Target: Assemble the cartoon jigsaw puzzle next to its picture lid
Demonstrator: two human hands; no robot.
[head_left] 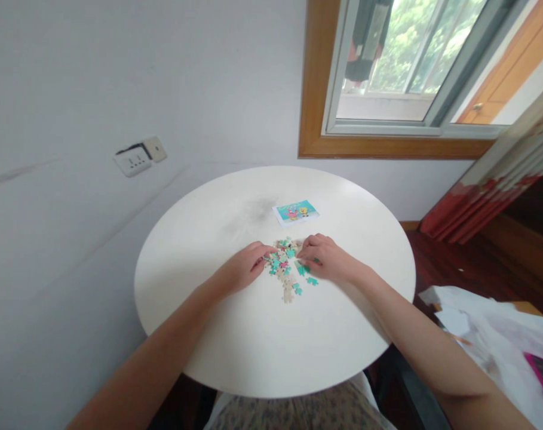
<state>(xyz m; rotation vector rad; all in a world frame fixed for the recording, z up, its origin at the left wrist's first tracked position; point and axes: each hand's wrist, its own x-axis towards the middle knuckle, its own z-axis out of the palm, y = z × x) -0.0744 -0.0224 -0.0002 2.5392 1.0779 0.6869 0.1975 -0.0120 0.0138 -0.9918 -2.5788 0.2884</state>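
Observation:
A loose heap of small jigsaw puzzle pieces [279, 261] lies mid-table, some teal or pink, others beige. My left hand [247, 266] rests at the heap's left side with fingers curled and thumb drawn in; whatever sits between the fingertips is too small to make out. On the right edge of the heap, my right hand [324, 257] has its fingers bent together, and a bit of a teal puzzle piece [318, 261] shows within them. Several teal pieces lie just below that hand. Beyond the heap is a picture card [295, 212] with cartoon figures on teal.
The round white table [235, 340] stands against a wall with a socket [133, 160] and a wood-framed window [316, 146]. Grey smudges mark the tabletop behind the left hand. White plastic bags [490, 340] lie to the lower right, near a red and beige curtain [477, 203].

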